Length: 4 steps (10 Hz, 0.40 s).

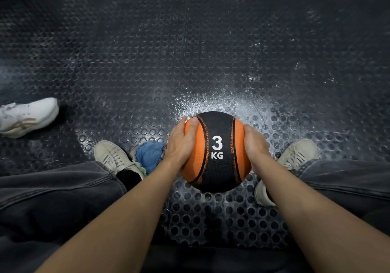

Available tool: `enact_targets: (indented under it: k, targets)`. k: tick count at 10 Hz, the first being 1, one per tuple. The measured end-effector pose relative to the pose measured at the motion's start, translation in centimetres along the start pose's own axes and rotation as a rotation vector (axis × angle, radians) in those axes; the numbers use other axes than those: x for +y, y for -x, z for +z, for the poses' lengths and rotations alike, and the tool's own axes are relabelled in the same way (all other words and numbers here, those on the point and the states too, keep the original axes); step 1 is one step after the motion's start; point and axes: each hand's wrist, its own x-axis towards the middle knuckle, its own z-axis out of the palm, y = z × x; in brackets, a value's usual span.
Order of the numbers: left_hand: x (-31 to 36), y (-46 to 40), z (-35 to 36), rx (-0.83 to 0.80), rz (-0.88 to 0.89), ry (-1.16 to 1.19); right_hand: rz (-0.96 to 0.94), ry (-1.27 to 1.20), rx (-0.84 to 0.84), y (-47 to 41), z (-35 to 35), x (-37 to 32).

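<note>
- The ball (217, 152) is held between the left hand (181, 144) and the right hand (254, 146), low over the floor (147, 61) and between the person's own feet. I cannot tell whether its underside touches the floor.
- Both hands cup its sides, with the fingers (193, 125) curved round the orange panels and nothing supporting it from below. The hold looks to be squeeze alone, so if either palm slackened the ball would likely slide down and out.
- It is marked 3 KG. If dropped, it could land on the left shoe (111, 156) or the right shoe (299, 152), both near.
- White powder (211, 104) dusts the floor just beyond the ball. On the palms it might make the grip slick, and under a sole it might let a foot skid.
- A blue cloth (148, 156) lies bunched against the left shoe, just beside the left hand. A step could catch on it, or a falling ball could glance off it sideways.
- The floor is studded, so a bounce may go off-line.
- Another person's white shoe (27, 116) stands well apart on the left, but a ball rolling that way could reach it.
</note>
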Motion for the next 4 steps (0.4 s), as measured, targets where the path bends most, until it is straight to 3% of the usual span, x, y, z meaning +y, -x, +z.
enact_targets:
  k: [3, 4]
  targets:
    - [0.1, -0.1, 0.0, -0.025, 0.013, -0.189, -0.068, 0.085, -0.106, 1.4, -0.3, -1.5]
    - [1.4, -0.6, -0.3, 0.040, 0.027, -0.234, -0.102, 0.095, -0.115, 2.8, -1.0, -2.9]
